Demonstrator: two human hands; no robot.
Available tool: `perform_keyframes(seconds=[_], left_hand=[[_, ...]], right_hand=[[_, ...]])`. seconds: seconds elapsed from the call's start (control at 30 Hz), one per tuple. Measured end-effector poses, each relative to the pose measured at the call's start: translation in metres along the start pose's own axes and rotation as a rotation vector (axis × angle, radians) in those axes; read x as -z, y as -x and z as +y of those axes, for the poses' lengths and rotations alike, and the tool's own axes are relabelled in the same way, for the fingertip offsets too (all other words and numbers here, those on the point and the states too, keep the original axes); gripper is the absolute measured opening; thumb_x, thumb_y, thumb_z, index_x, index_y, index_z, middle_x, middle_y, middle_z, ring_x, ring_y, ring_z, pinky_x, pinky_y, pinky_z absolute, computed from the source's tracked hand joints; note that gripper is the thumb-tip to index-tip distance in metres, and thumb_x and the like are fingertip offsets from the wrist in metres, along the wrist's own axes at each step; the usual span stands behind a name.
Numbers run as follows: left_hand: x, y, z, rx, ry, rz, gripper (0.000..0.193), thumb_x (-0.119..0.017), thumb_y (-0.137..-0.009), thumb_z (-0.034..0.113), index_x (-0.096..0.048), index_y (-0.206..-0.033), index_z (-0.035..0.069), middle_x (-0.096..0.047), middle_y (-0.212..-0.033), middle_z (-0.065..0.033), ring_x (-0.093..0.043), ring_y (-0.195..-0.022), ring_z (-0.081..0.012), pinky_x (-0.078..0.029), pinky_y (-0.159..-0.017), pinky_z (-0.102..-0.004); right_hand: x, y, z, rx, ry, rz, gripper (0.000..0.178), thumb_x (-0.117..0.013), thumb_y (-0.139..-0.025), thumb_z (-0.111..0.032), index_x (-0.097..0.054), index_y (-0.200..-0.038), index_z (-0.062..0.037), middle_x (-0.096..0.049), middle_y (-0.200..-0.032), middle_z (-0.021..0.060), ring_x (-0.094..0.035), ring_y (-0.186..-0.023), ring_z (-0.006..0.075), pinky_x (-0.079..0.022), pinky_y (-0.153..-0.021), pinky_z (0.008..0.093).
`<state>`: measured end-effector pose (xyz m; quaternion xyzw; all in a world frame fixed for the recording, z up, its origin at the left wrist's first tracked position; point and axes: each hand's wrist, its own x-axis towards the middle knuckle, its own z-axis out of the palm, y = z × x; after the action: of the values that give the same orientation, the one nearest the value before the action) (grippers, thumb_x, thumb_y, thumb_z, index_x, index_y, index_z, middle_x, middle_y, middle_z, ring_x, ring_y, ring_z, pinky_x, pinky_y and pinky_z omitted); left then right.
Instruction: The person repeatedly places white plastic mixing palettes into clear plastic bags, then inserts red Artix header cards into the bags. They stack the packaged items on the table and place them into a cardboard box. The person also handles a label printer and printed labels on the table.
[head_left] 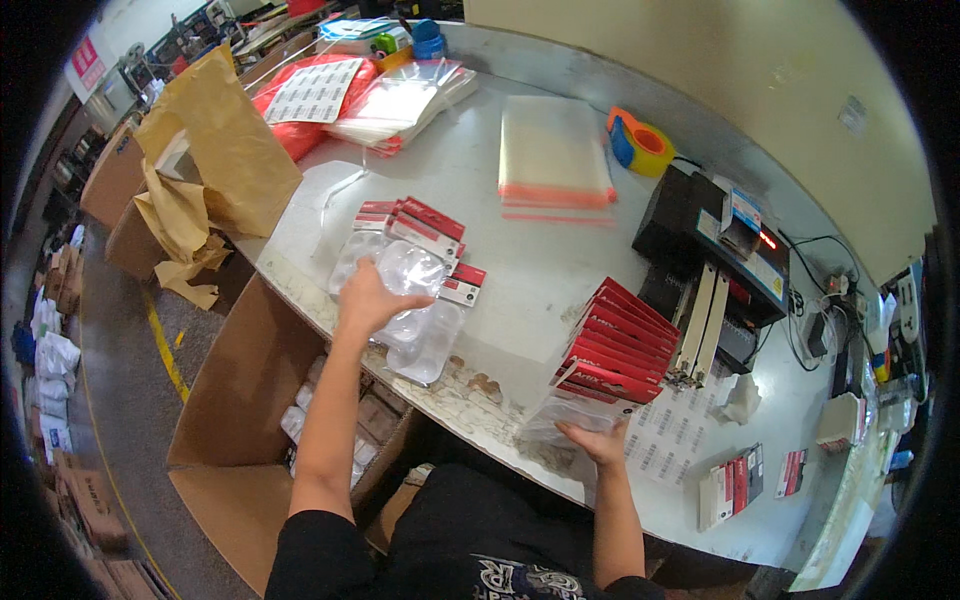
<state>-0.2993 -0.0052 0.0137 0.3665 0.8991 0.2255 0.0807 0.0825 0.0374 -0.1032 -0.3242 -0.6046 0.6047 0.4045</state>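
Note:
My left hand (372, 300) lies over a loose pile of clear plastic blister packs (425, 335) with red-and-white header cards, near the table's front edge. Its thumb stretches out across the plastic, well apart from the fingers, which are partly hidden. On the right, a fanned row of similar packs (615, 345) leans with its red headers upward. My right hand (598, 442) grips the clear lower end of the nearest pack in that row, thumb on top and the other fingers mostly out of sight.
Clear bags with orange edges (556, 150) lie at the back, beside a tape dispenser (640, 145). A black machine (715, 240) stands right of the fanned packs. Small boxes (732, 487) and a label sheet (668, 435) lie nearer. An open carton (235, 400) sits below the table's left edge.

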Motion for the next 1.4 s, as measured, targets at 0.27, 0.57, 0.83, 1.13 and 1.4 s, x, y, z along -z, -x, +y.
perform_keyframes(seconds=[0.27,0.57,0.83,1.13,1.4], left_hand=[[-0.004,0.012,-0.016,-0.008,-0.082,-0.156,0.099,-0.086,-0.042,0.062,-0.054,-0.101,-0.012,-0.062,-0.098,-0.0266,-0.063,-0.093,-0.039,-0.051,-0.082,-0.0412],[0.0,0.033,0.018,-0.153,-0.17,-0.088,0.096,-0.088,-0.049,0.051,-0.046,-0.112,-0.007,-0.055,-0.112,-0.0295,-0.059,-0.102,-0.0388,-0.05,-0.081,-0.0431],[-0.01,0.09,0.064,-0.319,0.499,-0.191,0.065,-0.076,-0.077,0.038,-0.041,-0.114,-0.002,-0.054,-0.116,-0.0208,-0.056,-0.108,-0.0275,-0.046,-0.086,-0.0354],[-0.072,0.112,0.075,-0.327,1.281,-0.388,0.097,-0.029,-0.085,0.076,-0.019,-0.141,-0.003,-0.041,-0.136,-0.0196,-0.042,-0.125,-0.0289,-0.033,-0.105,-0.0395],[-0.055,0.091,0.072,-0.768,1.058,-0.522,0.158,-0.078,-0.045,0.074,0.017,-0.144,-0.003,0.008,-0.153,-0.0233,0.002,-0.143,-0.0332,-0.003,-0.115,-0.0444]], right_hand=[[-0.008,-0.003,-0.007,-0.116,-0.352,0.011,0.105,-0.087,-0.059,-0.004,-0.02,-0.139,-0.0107,-0.046,-0.128,0.0163,-0.053,-0.113,0.0291,-0.052,-0.09,0.0464],[-0.014,-0.01,-0.027,-0.092,-0.068,0.048,0.089,-0.087,-0.06,-0.006,-0.034,-0.132,-0.0039,-0.056,-0.118,0.0147,-0.059,-0.105,0.0249,-0.052,-0.087,0.0358],[-0.031,-0.034,-0.093,-0.233,-0.406,-0.14,0.078,-0.091,-0.051,-0.014,-0.055,-0.118,0.0013,-0.062,-0.11,0.0102,-0.061,-0.099,0.0214,-0.049,-0.089,0.0365],[-0.041,-0.043,-0.084,-0.295,-0.393,-0.274,0.086,-0.09,-0.049,-0.014,-0.05,-0.124,0.0008,-0.06,-0.114,0.0105,-0.057,-0.105,0.0209,-0.045,-0.094,0.0372],[-0.029,-0.046,-0.068,-0.027,-0.208,-0.23,0.1,-0.093,-0.049,-0.022,-0.041,-0.131,0.0009,-0.056,-0.121,0.0118,-0.055,-0.111,0.022,-0.044,-0.097,0.0402]])
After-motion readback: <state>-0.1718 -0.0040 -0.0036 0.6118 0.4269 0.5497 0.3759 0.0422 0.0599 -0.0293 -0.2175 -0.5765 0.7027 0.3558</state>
